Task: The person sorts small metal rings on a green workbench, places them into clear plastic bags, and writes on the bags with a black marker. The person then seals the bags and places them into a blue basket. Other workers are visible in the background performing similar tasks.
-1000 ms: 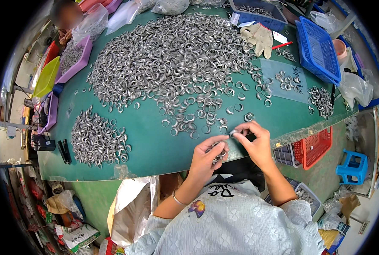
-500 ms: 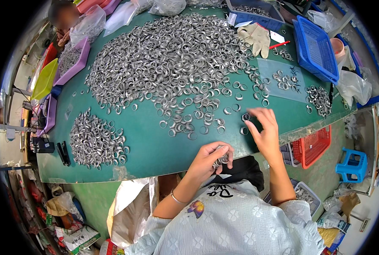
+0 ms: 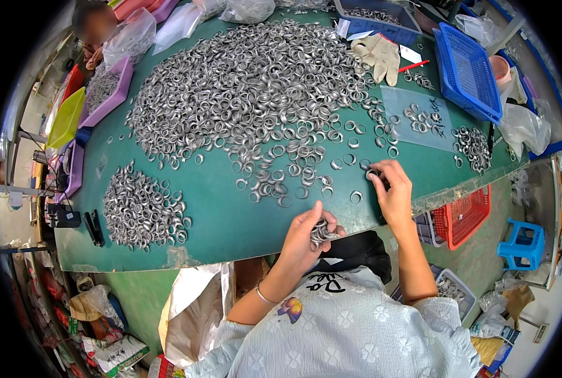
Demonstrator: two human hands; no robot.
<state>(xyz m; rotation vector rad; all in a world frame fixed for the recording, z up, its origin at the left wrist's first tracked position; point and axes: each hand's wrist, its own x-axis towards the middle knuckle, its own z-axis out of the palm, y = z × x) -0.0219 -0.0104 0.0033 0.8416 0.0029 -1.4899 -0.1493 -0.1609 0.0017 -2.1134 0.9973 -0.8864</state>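
My left hand (image 3: 305,234) is cupped at the table's front edge around several grey metal rings (image 3: 320,234), its thumb raised off them. To the right, my right hand (image 3: 393,192) pinches a ring (image 3: 373,174) between thumb and fingertips, just at the tabletop. One loose ring (image 3: 356,197) lies on the green table between my hands, and another ring (image 3: 365,164) sits close by my right fingertips. Beyond them spreads a large heap of rings (image 3: 249,82). A smaller pile of rings (image 3: 145,211) is at the left.
A clear plastic sheet (image 3: 408,135) with rings on it, a small ring pile (image 3: 473,149) and a blue basket (image 3: 466,72) are at the right. A work glove (image 3: 380,55) and red pen (image 3: 413,67) lie farther back. A stapler (image 3: 94,228) is at the left edge; a person (image 3: 95,31) is at far left.
My left hand has turned and loosened, its thumb lifting so the rings show more. My right fingers have closed on a ring. The loose ring between my hands has shifted slightly left.
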